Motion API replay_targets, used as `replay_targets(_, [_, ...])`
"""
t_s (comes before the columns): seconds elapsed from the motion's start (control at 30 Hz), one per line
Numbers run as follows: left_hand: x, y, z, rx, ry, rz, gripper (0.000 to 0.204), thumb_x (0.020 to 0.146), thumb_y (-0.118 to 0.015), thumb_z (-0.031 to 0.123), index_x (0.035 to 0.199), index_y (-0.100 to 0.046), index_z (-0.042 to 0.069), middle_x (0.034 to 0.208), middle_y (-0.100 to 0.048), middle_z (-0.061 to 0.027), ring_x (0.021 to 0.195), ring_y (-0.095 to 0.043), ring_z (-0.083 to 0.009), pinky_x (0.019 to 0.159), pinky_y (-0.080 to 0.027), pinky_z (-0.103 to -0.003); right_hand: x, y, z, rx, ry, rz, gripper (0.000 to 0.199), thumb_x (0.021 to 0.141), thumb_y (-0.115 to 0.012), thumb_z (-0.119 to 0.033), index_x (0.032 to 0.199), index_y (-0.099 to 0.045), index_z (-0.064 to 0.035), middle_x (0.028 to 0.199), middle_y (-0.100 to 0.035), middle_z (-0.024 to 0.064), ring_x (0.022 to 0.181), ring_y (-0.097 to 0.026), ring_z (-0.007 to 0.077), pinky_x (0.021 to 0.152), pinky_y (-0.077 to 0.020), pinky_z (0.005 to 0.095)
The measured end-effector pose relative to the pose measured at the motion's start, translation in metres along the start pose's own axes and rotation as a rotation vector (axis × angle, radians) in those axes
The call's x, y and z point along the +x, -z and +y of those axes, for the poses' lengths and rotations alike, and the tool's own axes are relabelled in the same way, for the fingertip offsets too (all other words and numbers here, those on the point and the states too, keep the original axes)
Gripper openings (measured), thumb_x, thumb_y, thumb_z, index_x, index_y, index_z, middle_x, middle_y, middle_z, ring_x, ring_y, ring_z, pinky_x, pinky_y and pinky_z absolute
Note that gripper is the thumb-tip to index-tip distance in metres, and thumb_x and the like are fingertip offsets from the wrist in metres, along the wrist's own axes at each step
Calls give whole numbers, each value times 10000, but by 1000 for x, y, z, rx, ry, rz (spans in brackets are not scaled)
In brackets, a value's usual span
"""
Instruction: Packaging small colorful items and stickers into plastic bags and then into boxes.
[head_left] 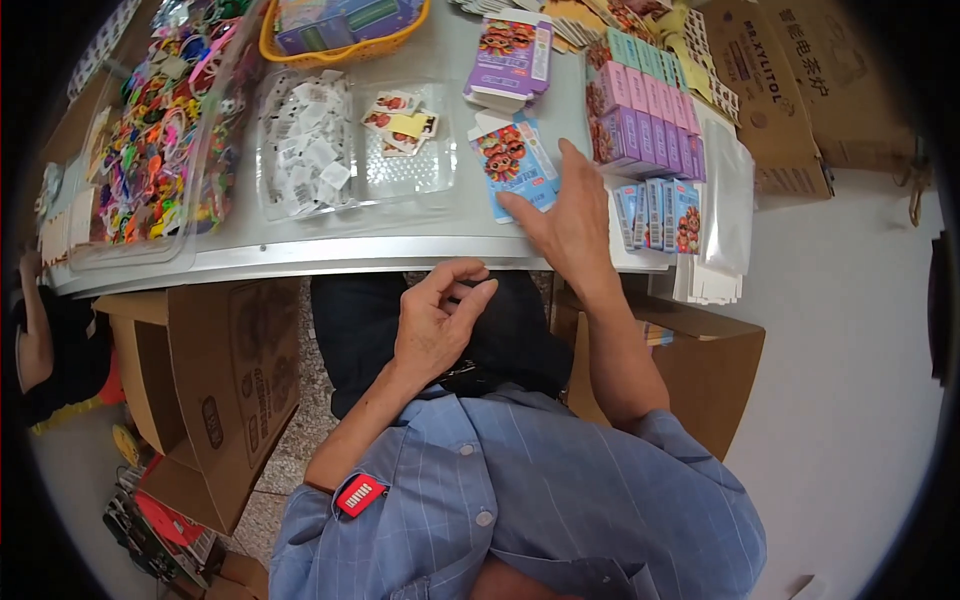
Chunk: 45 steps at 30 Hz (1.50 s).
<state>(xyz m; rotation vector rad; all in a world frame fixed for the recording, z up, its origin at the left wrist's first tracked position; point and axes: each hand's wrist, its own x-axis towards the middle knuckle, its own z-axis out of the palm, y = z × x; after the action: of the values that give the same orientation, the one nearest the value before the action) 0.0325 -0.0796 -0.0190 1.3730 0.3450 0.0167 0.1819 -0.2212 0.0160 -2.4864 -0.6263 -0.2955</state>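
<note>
A flat blue carton (517,165) lies on the worktop (300,245) under the right hand (565,222), whose fingertips press its near edge; that grip is released, fingers spread. Just right stand rows of pink, purple and blue boxes (650,130). The left hand (437,322) hovers below the worktop edge, fingers curled loosely, grasping nothing visible.
</note>
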Motion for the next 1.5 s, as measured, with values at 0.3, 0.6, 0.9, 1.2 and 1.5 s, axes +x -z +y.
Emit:
replay_targets(0.3, [-13,15,-14,-69,38,56,238,942,-713,93,1151,-658,-8,1008,-696,-40,793,-610,-58,673,-508,-205,9,-19,0,-88,-66,-36,947,718,-873,-342,1447,-402,36,1226,-564,277,1160,-519,417,1029,-404,490])
replay_targets(0.6, [-13,13,-8,-105,35,4,291,926,-726,98,1177,-653,-29,1042,-712,-80,823,-631,-75,708,-532,-226,-2,-4,4,594,-276,266,511,886,-748,-56,1338,-524,24,1011,-660,55,866,-621,99,759,-509,235])
replay_targets(0.9, [-4,26,22,-658,35,-287,782,821,-786,79,1482,-389,-50,1326,-604,-167,1263,-556,-224,1059,-456,-347,-98,-6,-50,1225,-639,-473,207,1026,-595,-208,1100,-650,-23,924,-644,-28,837,-567,32,744,-473,230])
replay_targets(1.2, [-15,73,21,-514,202,-359,864,661,-880,-13,1427,-481,-29,1241,-660,-124,1172,-623,-196,1045,-486,-354,-70,11,-51,650,33,-255,442,727,-862,-118,1129,-687,-62,1208,-634,159,995,-630,241,803,-507,329])
replay_targets(1.5, [-19,77,15,-148,117,-486,684,586,-972,76,1180,-641,-2,1063,-688,-45,967,-651,-127,896,-538,-295,-39,3,-61,687,327,-610,439,683,-909,-182,1052,-691,-86,1351,-548,162,1258,-515,340,1028,-430,412])
